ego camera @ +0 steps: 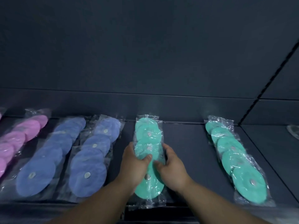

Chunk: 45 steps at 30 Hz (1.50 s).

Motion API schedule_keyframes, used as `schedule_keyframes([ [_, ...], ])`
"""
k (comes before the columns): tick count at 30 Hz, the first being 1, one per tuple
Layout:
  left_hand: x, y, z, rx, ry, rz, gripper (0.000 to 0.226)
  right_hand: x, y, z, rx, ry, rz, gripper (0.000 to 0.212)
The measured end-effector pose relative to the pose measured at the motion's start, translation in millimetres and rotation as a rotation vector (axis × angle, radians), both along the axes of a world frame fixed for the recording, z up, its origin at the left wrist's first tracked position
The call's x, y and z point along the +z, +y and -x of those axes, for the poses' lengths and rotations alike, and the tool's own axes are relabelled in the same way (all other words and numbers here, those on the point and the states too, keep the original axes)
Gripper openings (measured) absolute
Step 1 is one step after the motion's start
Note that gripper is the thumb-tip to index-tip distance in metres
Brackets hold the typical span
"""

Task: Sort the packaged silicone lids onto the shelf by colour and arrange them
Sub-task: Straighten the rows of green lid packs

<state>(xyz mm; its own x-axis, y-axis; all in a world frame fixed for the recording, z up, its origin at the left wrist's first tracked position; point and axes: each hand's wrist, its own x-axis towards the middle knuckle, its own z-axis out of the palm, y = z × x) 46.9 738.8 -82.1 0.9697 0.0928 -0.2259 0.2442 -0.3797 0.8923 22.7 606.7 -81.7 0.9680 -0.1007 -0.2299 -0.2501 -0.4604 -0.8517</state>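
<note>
Bare forearms [103, 198] enter from the near edge and reach over the front lip of the shelf [186, 147]. Left hand [134, 165] grips the left edge of the middle green pack [148, 131], with the thumb laid across its top face and the fingers curled round the side. Right hand [172, 167] grips the right edge of the same pack, fingers wrapped round the film and thumb on top.

The pack runs lengthwise, near to far, at the shelf's centre, and its near end reaches the front lip. It holds overlapping round green lids in clear film. Whether it rests on the shelf or is slightly raised cannot be determined.

The right green pack [237, 160] lies flat well to the right, angled, with bare shelf between the two. Two blue packs [90, 159] lie side by side just left of the held pack, their film edges touching. Further left is a pink pack [21, 138], cut off by the frame edge. A dark back panel [145, 62] stands behind the row.
</note>
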Motion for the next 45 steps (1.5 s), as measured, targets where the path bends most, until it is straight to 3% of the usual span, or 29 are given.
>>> schedule_keyframes([
  [6, 2, 9, -21, 0.050, 0.031, 0.070, 0.071, 6, -4, -10, -0.046, -0.017, -0.047, 0.057],
  [11, 6, -4, -45, 0.021, 0.032, 0.068, 0.064, 10, -6, -35, -0.083, -0.011, -0.205, 0.044],
  [15, 4, -18, -60, -0.033, 0.046, 0.034, 0.059, 12, -11, -54, -0.149, 0.062, -0.418, 0.052],
  [22, -6, -45, -66, -0.067, 0.042, 0.005, 0.052, 5, -37, -58, -0.151, 0.080, -0.465, 0.054],
  [27, -4, -69, -64, -0.111, 0.057, 0.043, 0.056, 5, -64, -54, -0.184, 0.046, -0.435, 0.051],
  [31, 0, -77, -64, -0.101, 0.045, 0.075, 0.040, 7, -70, -56, -0.193, 0.038, -0.425, 0.050],
  [34, 4, -72, -60, -0.063, 0.061, 0.108, 0.054, 14, -71, -54, -0.167, 0.033, -0.379, 0.048],
  [41, 2, -34, -12, -0.107, 0.021, -0.168, 0.054, 13, -81, -6, -0.203, -0.002, 0.115, 0.057],
  [45, 4, -24, 12, -0.181, 0.037, -0.243, 0.055, 19, -77, 30, -0.206, 0.013, 0.118, 0.041],
])
